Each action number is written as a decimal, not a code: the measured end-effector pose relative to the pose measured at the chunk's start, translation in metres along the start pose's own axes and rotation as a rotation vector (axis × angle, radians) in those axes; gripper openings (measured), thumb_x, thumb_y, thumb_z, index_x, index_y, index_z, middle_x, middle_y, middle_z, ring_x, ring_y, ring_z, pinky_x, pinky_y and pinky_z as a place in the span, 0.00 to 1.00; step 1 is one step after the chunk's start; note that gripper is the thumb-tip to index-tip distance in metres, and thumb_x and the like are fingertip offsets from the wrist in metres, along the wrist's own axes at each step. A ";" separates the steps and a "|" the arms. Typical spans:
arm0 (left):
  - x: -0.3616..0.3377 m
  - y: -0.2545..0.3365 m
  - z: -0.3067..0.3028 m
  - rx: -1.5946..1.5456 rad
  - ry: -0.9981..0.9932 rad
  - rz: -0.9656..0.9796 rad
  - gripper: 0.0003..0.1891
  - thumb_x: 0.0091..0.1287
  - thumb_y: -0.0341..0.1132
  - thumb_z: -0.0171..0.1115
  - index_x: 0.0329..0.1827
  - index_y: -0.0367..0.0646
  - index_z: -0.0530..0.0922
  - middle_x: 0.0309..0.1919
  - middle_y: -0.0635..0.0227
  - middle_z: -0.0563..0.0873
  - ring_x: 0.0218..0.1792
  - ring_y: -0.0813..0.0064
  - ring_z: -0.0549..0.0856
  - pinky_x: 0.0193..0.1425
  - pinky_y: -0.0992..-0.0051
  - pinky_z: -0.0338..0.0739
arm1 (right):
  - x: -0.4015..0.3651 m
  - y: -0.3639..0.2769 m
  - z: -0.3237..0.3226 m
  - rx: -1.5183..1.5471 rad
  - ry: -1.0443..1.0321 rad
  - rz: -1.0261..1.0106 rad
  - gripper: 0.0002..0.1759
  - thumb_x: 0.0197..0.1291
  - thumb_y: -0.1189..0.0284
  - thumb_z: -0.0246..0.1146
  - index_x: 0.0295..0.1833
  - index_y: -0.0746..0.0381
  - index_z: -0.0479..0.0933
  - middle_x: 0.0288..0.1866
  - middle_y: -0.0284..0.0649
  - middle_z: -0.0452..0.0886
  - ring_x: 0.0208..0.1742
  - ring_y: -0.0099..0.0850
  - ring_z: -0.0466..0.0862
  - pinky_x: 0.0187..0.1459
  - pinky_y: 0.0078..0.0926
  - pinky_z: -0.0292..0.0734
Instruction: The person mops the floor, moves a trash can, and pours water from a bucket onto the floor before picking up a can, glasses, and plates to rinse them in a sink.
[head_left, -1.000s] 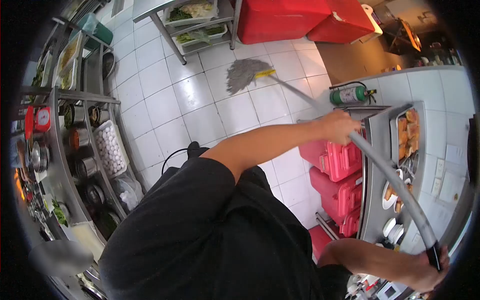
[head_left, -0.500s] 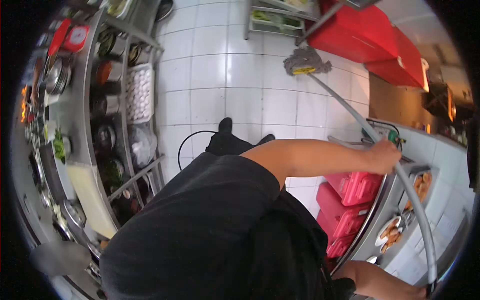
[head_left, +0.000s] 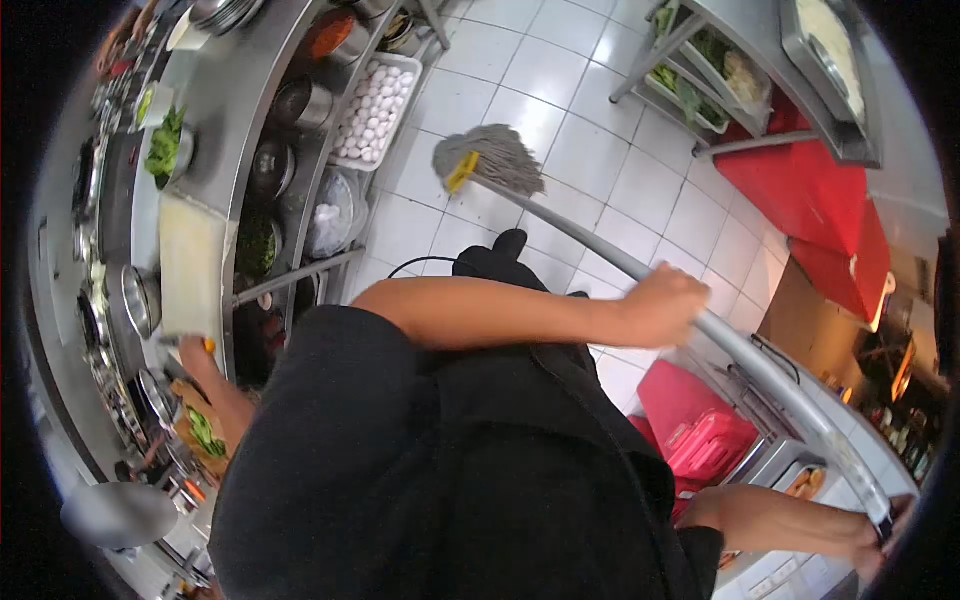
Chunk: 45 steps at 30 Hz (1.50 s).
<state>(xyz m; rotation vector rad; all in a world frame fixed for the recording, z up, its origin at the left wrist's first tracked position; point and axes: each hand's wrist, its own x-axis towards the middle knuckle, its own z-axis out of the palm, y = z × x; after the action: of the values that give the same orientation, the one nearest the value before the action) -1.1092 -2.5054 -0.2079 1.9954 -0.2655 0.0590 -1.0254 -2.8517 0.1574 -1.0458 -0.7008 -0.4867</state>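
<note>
From the head camera, my left hand reaches across my body, its grip wrapped tight round the middle of the mop's handle. My right hand, at 4 o'clock near the picture's edge, has its grip closed over the handle's black top end. The handle slants from there up toward 11 o'clock. The mop head, grey strings with a yellow clamp, lies on the white tiled floor just past my shoe. At 10 o'clock of the mop head a tray of eggs sits on the shelf under the steel table. At 8 o'clock another person's hand is at that table's edge, beside some greens. Red bins stand below the handle at 4 o'clock.
</note>
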 end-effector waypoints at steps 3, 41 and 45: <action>-0.033 -0.058 -0.025 0.119 0.065 -0.073 0.13 0.44 0.24 0.62 0.36 0.40 0.78 0.30 0.59 0.84 0.38 0.54 0.83 0.44 0.56 0.72 | -0.075 0.078 0.031 0.024 -0.054 0.053 0.09 0.52 0.72 0.63 0.29 0.65 0.73 0.16 0.34 0.64 0.18 0.29 0.67 0.31 0.32 0.69; 0.108 -0.248 -0.121 0.501 0.343 -0.138 0.17 0.59 0.31 0.66 0.52 0.42 0.78 0.49 0.54 0.83 0.52 0.51 0.80 0.60 0.60 0.74 | -0.172 0.217 0.142 -0.088 -0.411 0.332 0.11 0.50 0.88 0.60 0.39 0.65 0.74 0.27 0.46 0.80 0.32 0.38 0.82 0.49 0.48 0.76; 0.140 -0.219 -0.099 0.380 0.121 -0.067 0.23 0.54 0.27 0.65 0.57 0.45 0.77 0.50 0.57 0.83 0.55 0.53 0.79 0.62 0.59 0.72 | -0.165 0.193 0.103 -0.151 -0.076 0.373 0.08 0.52 0.81 0.62 0.38 0.63 0.71 0.27 0.42 0.77 0.30 0.35 0.78 0.49 0.49 0.73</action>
<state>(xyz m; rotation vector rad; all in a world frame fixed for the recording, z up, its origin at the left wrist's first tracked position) -0.9184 -2.3503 -0.3384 2.3655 -0.1135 0.1996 -1.0400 -2.6696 -0.0469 -1.3096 -0.5247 -0.1786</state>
